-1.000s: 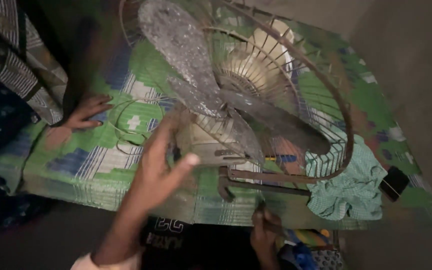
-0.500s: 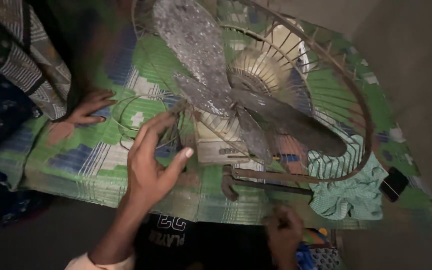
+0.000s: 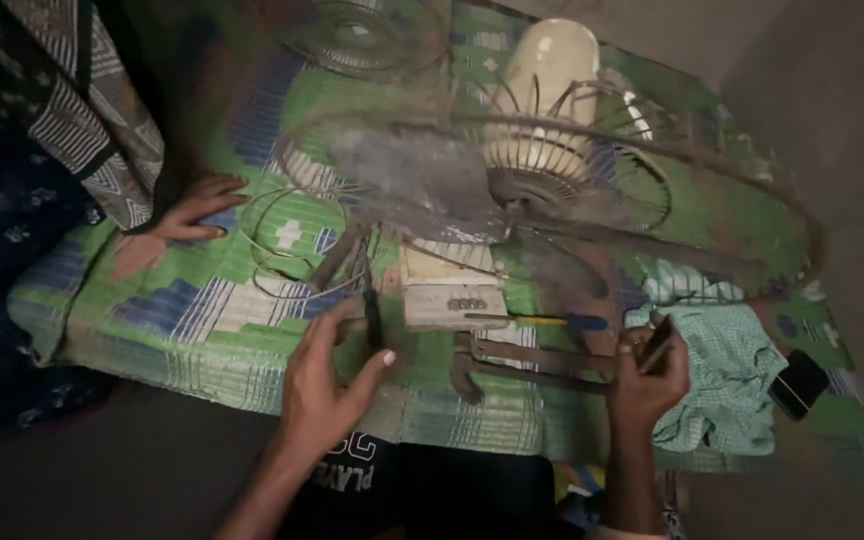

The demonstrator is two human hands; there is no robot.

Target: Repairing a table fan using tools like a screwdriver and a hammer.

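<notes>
An old table fan lies on a green, blue and white mat [image 3: 202,310]. Its dusty grey blade [image 3: 422,185], rusty wire guard [image 3: 712,170] and cream motor housing [image 3: 552,60] blur above the cream base [image 3: 452,300]. My left hand [image 3: 327,385] hovers with fingers spread just below a thin dark tool [image 3: 373,318] beside the base; whether it touches it is unclear. My right hand [image 3: 647,375] is closed around a small dark object [image 3: 658,342] by the guard's lower rim.
Another person's hand [image 3: 197,205] rests on the mat at the left, near a wire loop [image 3: 282,245]. A yellow-handled screwdriver [image 3: 527,320] and a metal wrench [image 3: 522,360] lie near the base. A teal cloth [image 3: 727,385] and a black device [image 3: 800,383] lie at the right.
The fan head has swung up and away from me. My left hand has dropped from the blade to the dark tool. My right hand has risen, gripping a dark object.
</notes>
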